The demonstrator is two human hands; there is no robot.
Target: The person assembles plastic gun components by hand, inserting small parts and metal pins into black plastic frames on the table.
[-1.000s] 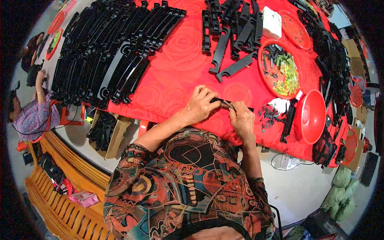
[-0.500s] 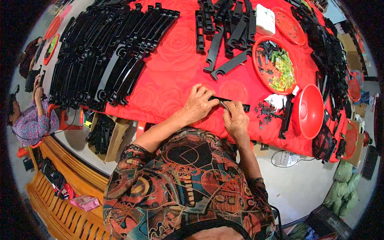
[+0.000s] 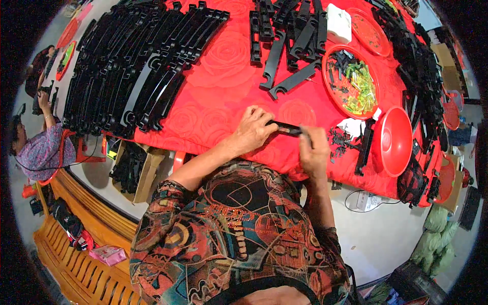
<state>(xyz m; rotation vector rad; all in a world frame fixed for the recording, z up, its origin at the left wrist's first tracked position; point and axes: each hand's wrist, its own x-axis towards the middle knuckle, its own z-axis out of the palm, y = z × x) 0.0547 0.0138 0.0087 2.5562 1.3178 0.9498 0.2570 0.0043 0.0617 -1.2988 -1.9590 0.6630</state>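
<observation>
My left hand (image 3: 255,127) is closed around the left end of a long, narrow black plastic part (image 3: 288,129), held just above the near edge of the red tablecloth. At the part's right end is my right hand (image 3: 316,151), a little blurred, its fingers curled in. Whatever those fingers grip is hidden. To the right of it lie small black plastic pieces (image 3: 341,142) in a loose heap. A red plastic tray (image 3: 335,99) beyond them carries yellow-green clear pieces (image 3: 362,89) and small black pieces.
Rows of black plastic parts (image 3: 127,71) cover the table's left side. More black parts (image 3: 297,35) lie piled at the far middle. A red bowl (image 3: 394,142) leans at the right, beside a black strip (image 3: 364,150). Another person (image 3: 43,150) sits at the far left.
My right hand has moved right, from the middle of the black part to its right end, uncovering more of it. My left hand has stayed nearly in place.
</observation>
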